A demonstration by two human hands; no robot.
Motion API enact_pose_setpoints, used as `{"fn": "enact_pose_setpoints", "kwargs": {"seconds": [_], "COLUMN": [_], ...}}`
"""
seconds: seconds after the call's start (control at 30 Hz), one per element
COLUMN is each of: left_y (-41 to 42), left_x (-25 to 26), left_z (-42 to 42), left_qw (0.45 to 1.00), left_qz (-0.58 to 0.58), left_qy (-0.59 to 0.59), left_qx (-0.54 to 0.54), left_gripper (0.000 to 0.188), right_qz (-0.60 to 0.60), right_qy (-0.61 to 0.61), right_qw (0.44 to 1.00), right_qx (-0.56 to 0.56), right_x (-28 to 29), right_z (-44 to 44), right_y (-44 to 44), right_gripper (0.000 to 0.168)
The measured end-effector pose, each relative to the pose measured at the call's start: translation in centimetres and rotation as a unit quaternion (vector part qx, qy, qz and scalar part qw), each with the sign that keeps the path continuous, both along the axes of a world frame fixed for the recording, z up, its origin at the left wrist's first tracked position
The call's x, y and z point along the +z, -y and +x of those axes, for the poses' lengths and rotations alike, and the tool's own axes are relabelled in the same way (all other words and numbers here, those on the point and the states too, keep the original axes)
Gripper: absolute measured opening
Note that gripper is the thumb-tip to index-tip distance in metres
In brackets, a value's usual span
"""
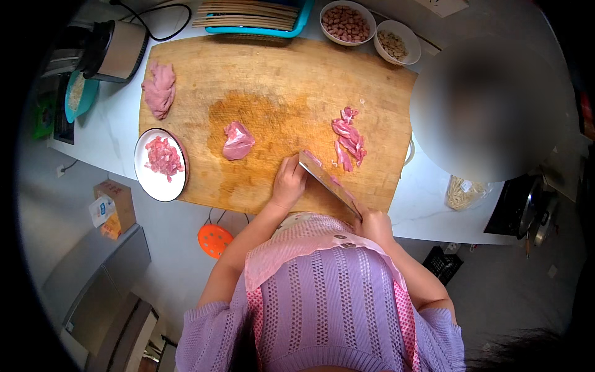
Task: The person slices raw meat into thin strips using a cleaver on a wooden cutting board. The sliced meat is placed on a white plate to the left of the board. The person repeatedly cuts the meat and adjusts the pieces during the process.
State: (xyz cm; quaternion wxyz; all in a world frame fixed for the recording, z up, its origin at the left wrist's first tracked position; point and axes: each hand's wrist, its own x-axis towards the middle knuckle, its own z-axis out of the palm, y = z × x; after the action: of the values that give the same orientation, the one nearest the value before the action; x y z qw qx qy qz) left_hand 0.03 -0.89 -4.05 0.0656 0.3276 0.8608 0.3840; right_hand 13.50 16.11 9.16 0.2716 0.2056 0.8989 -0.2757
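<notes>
My right hand (375,226) is closed round the handle of a cleaver (327,182), whose blade points up and left over the wooden cutting board (279,69). At the blade's far end is my left hand (289,179), its fingers bent down; whether it presses meat is hidden. Slivers of raw meat (312,158) show along the blade's far side. A chunk of raw meat (238,141) lies left of my left hand. Cut meat strips (348,137) lie to the right. At the board's left edge a white enamel bowl (160,186) holds small meat pieces (163,157).
A crumpled pink cloth (159,89) lies on the board's upper left. Behind the board stand a blue tray (304,18) with chopsticks (251,14), a bowl of peanuts (348,23) and a bowl of pale slices (393,43). A bag of noodles (463,191) sits at the right.
</notes>
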Motion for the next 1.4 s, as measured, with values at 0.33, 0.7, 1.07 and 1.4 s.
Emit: {"fn": "enact_pose_setpoints", "kwargs": {"seconds": [0.33,0.7,1.07,1.4], "left_y": [-0.6,-0.6,-0.7,-0.4], "left_x": [0.3,-0.1,-0.3,-1.1], "left_z": [-0.7,-1.0,-0.9,-0.7], "left_qw": [0.999,0.997,0.997,0.996], "left_qz": [0.017,0.030,0.011,0.024], "left_qy": [-0.040,-0.066,-0.075,-0.075], "left_qx": [-0.022,-0.023,-0.019,-0.039], "left_gripper": [0.036,0.018,0.022,0.026], "right_qz": [0.011,-0.014,-0.040,0.012], "right_qy": [0.046,0.060,-0.062,-0.077], "right_qw": [0.999,0.998,0.997,0.997], "right_qx": [-0.015,0.012,-0.011,-0.019], "right_x": [0.7,-0.4,-4.2,-4.9], "right_z": [-0.7,-3.5,-7.8,-9.6], "right_y": [-0.2,-0.4,1.5,3.9], "right_gripper": [0.043,0.042,0.027,0.044]}}
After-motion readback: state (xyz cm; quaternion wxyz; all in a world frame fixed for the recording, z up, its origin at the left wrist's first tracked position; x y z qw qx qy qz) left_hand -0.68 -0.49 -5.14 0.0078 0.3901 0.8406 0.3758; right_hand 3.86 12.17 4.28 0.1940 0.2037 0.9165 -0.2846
